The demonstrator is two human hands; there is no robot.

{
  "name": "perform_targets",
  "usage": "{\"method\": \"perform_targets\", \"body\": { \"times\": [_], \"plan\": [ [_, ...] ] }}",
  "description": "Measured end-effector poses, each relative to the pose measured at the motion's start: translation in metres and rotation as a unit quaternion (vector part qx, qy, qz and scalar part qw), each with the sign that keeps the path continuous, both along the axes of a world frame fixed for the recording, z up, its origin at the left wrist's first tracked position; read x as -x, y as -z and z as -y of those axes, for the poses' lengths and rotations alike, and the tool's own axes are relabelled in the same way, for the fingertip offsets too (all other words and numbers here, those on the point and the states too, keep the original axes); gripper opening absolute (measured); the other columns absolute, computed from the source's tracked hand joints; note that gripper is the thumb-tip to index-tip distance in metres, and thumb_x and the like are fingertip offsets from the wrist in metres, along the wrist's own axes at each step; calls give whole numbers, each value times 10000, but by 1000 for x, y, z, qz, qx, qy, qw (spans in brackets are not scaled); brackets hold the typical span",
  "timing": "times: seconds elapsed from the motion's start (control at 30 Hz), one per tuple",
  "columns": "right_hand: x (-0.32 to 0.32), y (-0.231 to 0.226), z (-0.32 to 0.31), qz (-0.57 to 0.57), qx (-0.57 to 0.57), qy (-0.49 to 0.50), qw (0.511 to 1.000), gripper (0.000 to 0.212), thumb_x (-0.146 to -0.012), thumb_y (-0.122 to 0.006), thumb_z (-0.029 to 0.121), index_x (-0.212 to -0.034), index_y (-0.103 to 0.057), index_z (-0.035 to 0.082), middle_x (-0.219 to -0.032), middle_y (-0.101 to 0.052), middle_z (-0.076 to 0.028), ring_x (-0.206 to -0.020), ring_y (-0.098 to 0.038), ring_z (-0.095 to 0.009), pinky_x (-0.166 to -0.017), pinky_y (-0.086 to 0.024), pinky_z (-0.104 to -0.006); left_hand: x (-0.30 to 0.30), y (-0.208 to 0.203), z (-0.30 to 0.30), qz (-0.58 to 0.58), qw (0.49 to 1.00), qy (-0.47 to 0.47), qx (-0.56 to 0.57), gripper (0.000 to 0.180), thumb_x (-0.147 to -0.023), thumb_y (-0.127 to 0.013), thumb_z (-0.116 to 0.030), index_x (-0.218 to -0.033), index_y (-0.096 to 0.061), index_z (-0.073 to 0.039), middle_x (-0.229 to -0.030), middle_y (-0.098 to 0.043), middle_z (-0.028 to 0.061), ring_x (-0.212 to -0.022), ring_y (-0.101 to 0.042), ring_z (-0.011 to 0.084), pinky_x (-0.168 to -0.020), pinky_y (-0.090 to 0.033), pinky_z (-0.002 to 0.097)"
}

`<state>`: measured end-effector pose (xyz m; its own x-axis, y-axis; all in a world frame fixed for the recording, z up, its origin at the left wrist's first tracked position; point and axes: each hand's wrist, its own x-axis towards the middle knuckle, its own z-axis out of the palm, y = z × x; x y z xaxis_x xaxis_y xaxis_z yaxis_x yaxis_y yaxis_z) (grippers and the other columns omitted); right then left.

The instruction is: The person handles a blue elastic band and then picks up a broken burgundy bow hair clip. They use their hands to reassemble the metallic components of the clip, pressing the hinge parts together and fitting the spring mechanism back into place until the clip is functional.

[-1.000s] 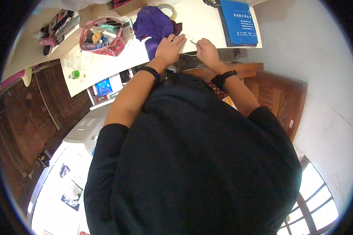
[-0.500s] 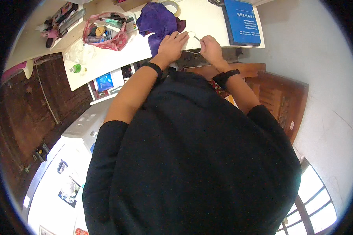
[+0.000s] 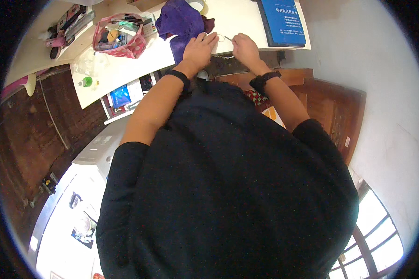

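My left hand (image 3: 199,50) lies palm down at the near edge of the desk, fingers stretched out beside the purple cloth (image 3: 182,21). Its fingertips are at the left side of a small, thin, pale loop (image 3: 222,38); whether they press on the loop is too small to tell. My right hand (image 3: 245,49) is closed in a pinch on a thin, dark, pointed tool (image 3: 228,38). The tool's tip points left and meets the right side of the loop. The tool's exact kind does not show.
A pink basket (image 3: 136,47) of small items stands to the left, with a clear plastic bag (image 3: 85,62) and a small green-topped container (image 3: 85,82) nearby. Tape (image 3: 196,4) lies behind the cloth. A blue folder (image 3: 286,21) is at right. Below the desk an open drawer (image 3: 118,115) juts out.
The view has shifted slightly, moving the desk up and left. My right hand has drawn a little closer to the left, and the loop looks smaller and rounder.
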<state>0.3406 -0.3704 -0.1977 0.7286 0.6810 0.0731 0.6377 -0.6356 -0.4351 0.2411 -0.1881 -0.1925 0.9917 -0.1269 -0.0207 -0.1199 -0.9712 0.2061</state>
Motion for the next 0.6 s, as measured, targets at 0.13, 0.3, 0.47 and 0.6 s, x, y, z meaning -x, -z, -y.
{"method": "perform_targets", "body": {
  "times": [0.13, 0.3, 0.47, 0.6],
  "plan": [
    [1, -2, 3, 3, 20, 2, 1000, 112, -849, -558, 90, -821, -639, 18, -863, -605, -151, -876, -604, -337, -803, -513, -435, -2, -5, 1, -14, 1000, 0, 13, 643, -763, -642, -57, -1382, -476, -113, -1457, -443, 24, -1273, -450, 275, -989, -447, 427],
    [8, -8, 8, -13, 8, 17, 1000, 128, -863, -559, 111, -837, -641, 15, -869, -606, -149, -882, -608, -323, -801, -514, -432, 0, -2, 3, -19, 1000, -13, 13, 636, -769, -633, -62, -1384, -475, -107, -1459, -442, 17, -1265, -463, 266, -991, -451, 415],
    [14, -5, -8, -19, -11, 3, 1000, 95, -843, -585, 95, -842, -640, 17, -866, -607, -156, -864, -606, -341, -777, -506, -437, 1, 2, 1, 3, 1000, -5, 20, 616, -777, -617, -56, -1376, -479, -96, -1454, -447, 25, -1256, -469, 265, -976, -459, 409],
    [12, -3, -2, -17, 68, -8, 998, 114, -830, -561, 81, -847, -644, 4, -889, -601, -181, -894, -603, -356, -811, -510, -453, -1, 1, 2, 6, 1000, -3, 27, 599, -784, -608, -50, -1369, -486, -94, -1448, -449, 32, -1250, -474, 267, -954, -469, 413]
  ]
}}
